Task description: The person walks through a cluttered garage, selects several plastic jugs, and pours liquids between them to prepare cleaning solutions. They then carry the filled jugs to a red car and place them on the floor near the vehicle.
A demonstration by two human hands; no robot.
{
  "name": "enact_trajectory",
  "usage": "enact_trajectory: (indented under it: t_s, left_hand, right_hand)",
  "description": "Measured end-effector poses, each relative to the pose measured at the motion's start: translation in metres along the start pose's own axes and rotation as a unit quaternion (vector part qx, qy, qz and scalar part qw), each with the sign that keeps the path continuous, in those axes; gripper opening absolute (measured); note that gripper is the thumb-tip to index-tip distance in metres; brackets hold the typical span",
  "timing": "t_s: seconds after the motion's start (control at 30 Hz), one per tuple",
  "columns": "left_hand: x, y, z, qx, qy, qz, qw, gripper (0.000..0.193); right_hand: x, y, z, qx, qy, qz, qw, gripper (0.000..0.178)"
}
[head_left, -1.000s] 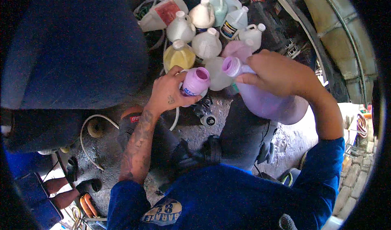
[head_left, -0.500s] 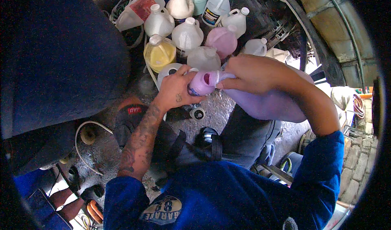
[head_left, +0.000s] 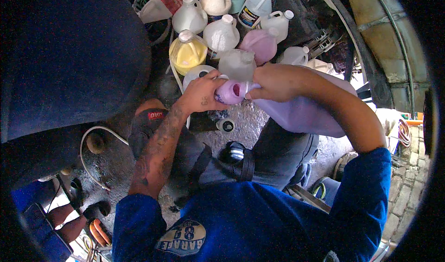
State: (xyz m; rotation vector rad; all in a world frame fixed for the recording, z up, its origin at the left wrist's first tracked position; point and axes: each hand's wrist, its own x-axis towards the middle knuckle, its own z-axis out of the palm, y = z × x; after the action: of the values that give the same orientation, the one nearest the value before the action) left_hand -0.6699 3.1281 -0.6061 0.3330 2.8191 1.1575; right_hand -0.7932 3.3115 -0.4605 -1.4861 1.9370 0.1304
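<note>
My left hand [head_left: 200, 94] is closed around a small purple bottle [head_left: 225, 94], tilted so that its open mouth faces right. A large translucent purple jug [head_left: 306, 116] lies tipped over my right thigh. My right hand [head_left: 273, 82] grips it by the neck and holds its mouth right against the small bottle's mouth. Whether liquid is flowing between them cannot be made out. Just beyond my left hand stands a whitish jug [head_left: 192, 76], partly hidden. Below the hands, a small white-topped bottle [head_left: 226, 124] stands on the floor.
Several plastic jugs crowd the floor ahead, including a yellow one [head_left: 187, 57], a pink one [head_left: 259, 46] and a clear one [head_left: 237, 65]. A white hose [head_left: 85, 143] curls at the left. A metal panel [head_left: 387, 35] rises at the right. Another person's legs [head_left: 69, 225] show at lower left.
The view has shifted slightly, so the jugs ahead sit a little farther right. Both hands keep the small bottle and large jug mouth to mouth.
</note>
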Motion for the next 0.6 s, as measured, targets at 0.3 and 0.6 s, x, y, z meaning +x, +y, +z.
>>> enact_trajectory:
  t_s: [0.3, 0.6]
  left_hand:
    - [0.001, -0.029, 0.018, -0.017, 0.000, 0.075, 0.997, 0.066]
    - [0.003, -0.037, 0.022, -0.055, -0.060, 0.068, 0.994, 0.063]
  right_hand:
    - [0.019, -0.011, -0.003, -0.001, -0.096, 0.066, 0.993, 0.045]
    - [0.027, -0.014, 0.009, -0.031, -0.115, 0.097, 0.988, 0.045]
